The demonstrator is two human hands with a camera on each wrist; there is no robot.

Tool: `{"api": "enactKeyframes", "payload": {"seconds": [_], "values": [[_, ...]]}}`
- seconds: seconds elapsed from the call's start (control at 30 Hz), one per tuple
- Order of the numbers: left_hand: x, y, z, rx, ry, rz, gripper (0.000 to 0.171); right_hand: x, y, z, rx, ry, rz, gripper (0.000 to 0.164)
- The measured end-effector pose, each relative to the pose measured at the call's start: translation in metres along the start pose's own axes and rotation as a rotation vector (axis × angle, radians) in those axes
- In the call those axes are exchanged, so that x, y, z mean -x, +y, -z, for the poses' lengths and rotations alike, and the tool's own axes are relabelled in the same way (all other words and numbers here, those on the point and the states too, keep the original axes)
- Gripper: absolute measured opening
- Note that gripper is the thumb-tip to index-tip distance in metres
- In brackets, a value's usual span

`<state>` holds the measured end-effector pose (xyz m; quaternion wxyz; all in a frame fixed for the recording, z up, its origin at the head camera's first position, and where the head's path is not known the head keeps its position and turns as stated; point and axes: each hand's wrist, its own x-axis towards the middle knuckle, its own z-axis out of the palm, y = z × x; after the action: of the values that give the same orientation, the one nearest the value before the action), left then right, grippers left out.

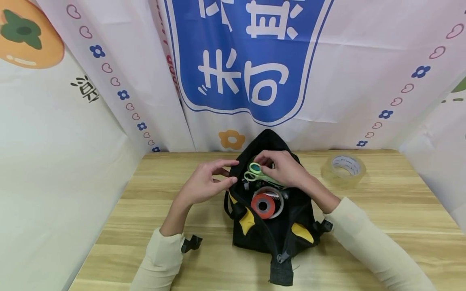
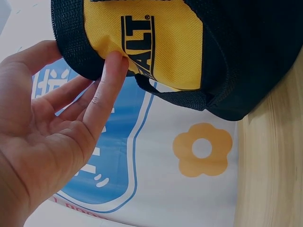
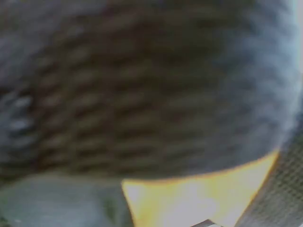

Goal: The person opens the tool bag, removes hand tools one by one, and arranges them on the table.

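A black and yellow tool bag (image 1: 251, 238) stands unzipped on the table. My left hand (image 1: 204, 184) is at its left rim, fingers mostly extended. In the left wrist view that hand's thumb touches the yellow side panel (image 2: 177, 52), and its index finger reaches behind the black rim. Inside the bag's mouth my right hand (image 1: 284, 167) pinches light green scissors (image 1: 255, 173) near the finger loops; its fingertips are partly hidden. Below them in the bag lies a red ring-shaped roll (image 1: 257, 210) beside a clear tape roll (image 1: 279, 206). Blurred dark fabric (image 3: 142, 94) fills most of the right wrist view.
A roll of clear packing tape (image 1: 358, 173) lies on the wooden table (image 1: 156, 182) to the right of the bag. Behind the table hangs a printed cloth (image 1: 342, 101). The bag's zipper end (image 1: 282, 273) points toward the near side.
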<state>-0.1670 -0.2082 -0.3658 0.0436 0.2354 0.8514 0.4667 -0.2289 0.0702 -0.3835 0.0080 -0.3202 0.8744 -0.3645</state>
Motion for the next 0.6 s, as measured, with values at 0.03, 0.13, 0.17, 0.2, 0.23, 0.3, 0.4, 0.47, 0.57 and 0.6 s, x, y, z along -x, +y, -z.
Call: {"api": "enactKeyframes", "payload": {"seconds": [0.03, 0.13, 0.17, 0.2, 0.23, 0.3, 0.4, 0.47, 0.57, 0.6], "values": [[0.000, 0.000, 0.000, 0.003, 0.000, 0.000, 0.045, 0.000, -0.002, 0.003, -0.009, 0.013, 0.003, 0.018], [0.000, 0.001, -0.001, 0.013, -0.003, 0.002, 0.045, 0.003, -0.009, 0.013, -0.043, 0.034, -0.004, 0.020], [0.000, 0.001, -0.001, 0.019, -0.004, 0.005, 0.045, 0.004, -0.012, 0.016, -0.054, 0.036, -0.012, 0.020], [0.000, 0.001, -0.002, 0.025, -0.005, 0.006, 0.046, 0.004, -0.015, 0.019, -0.063, 0.039, -0.019, 0.021], [0.000, 0.001, -0.002, 0.029, -0.005, 0.008, 0.045, 0.005, -0.017, 0.022, -0.070, 0.042, -0.025, 0.021], [0.000, 0.001, -0.002, 0.040, -0.007, 0.012, 0.045, 0.007, -0.022, 0.028, -0.091, 0.049, -0.040, 0.022], [0.000, 0.001, -0.003, 0.045, -0.007, 0.014, 0.045, 0.009, -0.025, 0.036, -0.114, 0.075, -0.041, 0.024], [0.000, 0.001, -0.003, 0.041, -0.005, 0.011, 0.045, 0.012, -0.027, 0.042, -0.131, 0.099, -0.036, 0.024], [0.000, 0.001, -0.003, 0.034, -0.003, 0.010, 0.045, 0.017, -0.029, 0.053, -0.161, 0.135, -0.044, 0.025], [-0.001, 0.001, -0.003, 0.033, -0.003, 0.011, 0.045, 0.019, -0.029, 0.057, -0.180, 0.145, -0.052, 0.026]]}}
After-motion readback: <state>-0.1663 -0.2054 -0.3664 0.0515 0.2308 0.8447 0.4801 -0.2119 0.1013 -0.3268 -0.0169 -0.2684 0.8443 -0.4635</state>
